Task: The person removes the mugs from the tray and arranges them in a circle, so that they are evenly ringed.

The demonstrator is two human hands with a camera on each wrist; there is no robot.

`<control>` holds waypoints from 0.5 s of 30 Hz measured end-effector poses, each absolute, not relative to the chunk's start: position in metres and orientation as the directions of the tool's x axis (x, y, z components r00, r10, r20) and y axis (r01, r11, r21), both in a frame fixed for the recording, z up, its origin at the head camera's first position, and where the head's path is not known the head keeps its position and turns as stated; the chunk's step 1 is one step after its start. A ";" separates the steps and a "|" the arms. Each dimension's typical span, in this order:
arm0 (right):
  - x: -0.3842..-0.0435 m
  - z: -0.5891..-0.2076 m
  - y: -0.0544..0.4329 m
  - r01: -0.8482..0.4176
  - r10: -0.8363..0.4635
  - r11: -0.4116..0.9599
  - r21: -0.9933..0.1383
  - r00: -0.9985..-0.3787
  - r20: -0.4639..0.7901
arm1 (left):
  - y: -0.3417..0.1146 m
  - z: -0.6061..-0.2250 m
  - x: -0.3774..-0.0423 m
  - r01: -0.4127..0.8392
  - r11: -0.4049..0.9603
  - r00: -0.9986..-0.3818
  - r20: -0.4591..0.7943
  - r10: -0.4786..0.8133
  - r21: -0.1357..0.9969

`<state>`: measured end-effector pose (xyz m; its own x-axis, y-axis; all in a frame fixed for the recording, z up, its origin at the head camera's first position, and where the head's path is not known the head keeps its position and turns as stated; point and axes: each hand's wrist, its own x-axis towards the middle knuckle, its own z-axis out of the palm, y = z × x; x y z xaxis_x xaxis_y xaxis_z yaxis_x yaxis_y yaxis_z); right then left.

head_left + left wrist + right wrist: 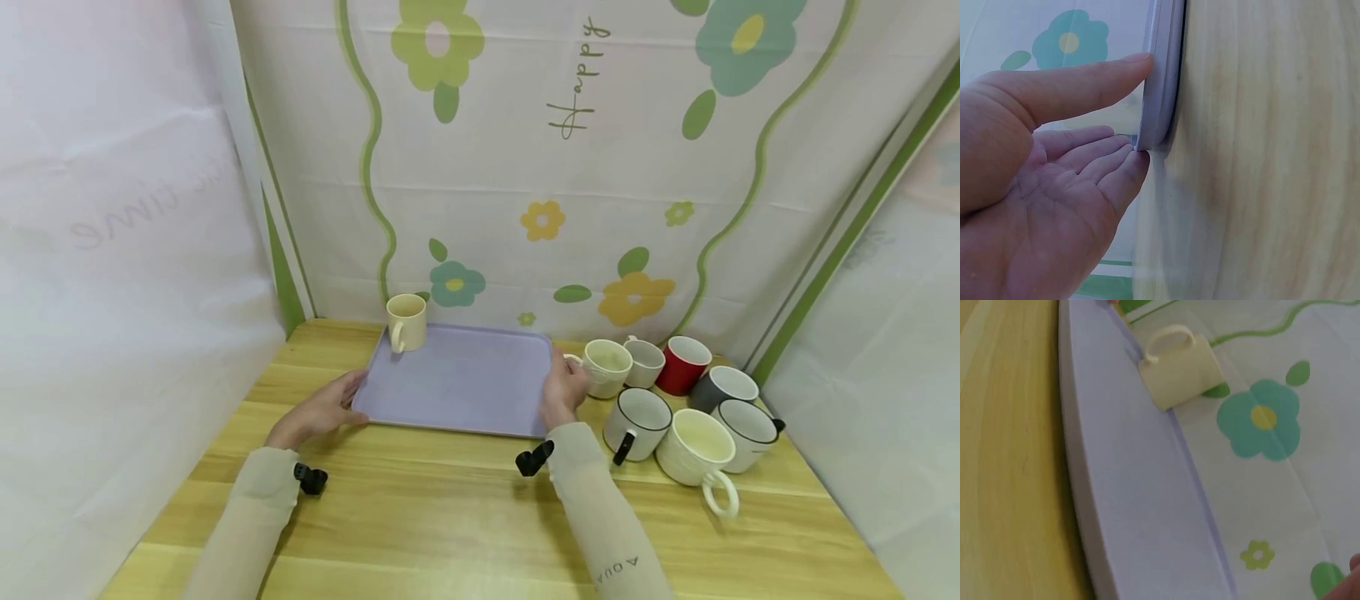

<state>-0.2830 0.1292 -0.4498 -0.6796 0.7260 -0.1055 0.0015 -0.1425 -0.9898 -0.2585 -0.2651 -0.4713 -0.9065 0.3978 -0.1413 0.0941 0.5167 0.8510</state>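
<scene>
A lilac rectangular tray point(457, 379) lies on the wooden table, with a cream mug point(407, 323) upright at its back left corner, handle toward the front. At the tray's front left corner is my left hand point(326, 408). In the left wrist view, its extended thumb point(1085, 87) touches the rim and its fairly straight fingertips point(1132, 165) meet the tray's side below. My right hand point(566, 387) rests along the tray's right edge, beside the nearest cream mug. Only a bit of that hand's fingers point(1342, 590) shows in the right wrist view.
Several mugs crowd the right side of the table: an embossed cream mug point(607, 367), a red mug point(681, 371), a black-rimmed white mug point(637, 425) and a larger cream mug point(693, 454) among them. Patterned cloth point(480, 167) walls in the back and both sides.
</scene>
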 end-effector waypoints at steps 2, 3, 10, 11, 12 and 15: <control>-0.282 -0.445 0.122 -0.017 0.707 -0.134 -0.991 -0.702 -0.084 | -0.265 -0.470 -0.258 0.092 0.518 -0.908 -0.142 0.394 0.850; -0.282 -0.443 0.118 -0.027 0.692 -0.129 -0.991 -0.718 -0.070 | -0.265 -0.470 -0.258 0.092 0.519 -0.908 -0.142 0.394 0.850; -0.286 -0.437 0.081 -0.050 0.436 0.051 -0.997 -0.897 0.067 | -0.265 -0.469 -0.258 0.102 0.525 -0.908 -0.136 0.396 0.845; -0.287 -0.438 0.075 -0.056 0.381 0.081 -0.995 -0.921 0.083 | -0.266 -0.469 -0.258 0.104 0.524 -0.907 -0.135 0.398 0.845; -0.289 -0.440 0.068 -0.069 0.328 0.114 -0.991 -0.939 0.103 | -0.266 -0.470 -0.258 0.103 0.522 -0.907 -0.136 0.399 0.847; -0.291 -0.444 0.048 -0.107 0.178 0.183 -0.977 -0.974 0.140 | -0.264 -0.470 -0.257 0.111 0.509 -0.902 -0.128 0.412 0.854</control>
<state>-0.2914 0.0476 -0.4445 -0.9741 0.1777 0.1396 -0.1068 0.1828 -0.9773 -0.2568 -0.2638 -0.4699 -0.9023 0.4117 -0.1281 0.1111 0.5091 0.8535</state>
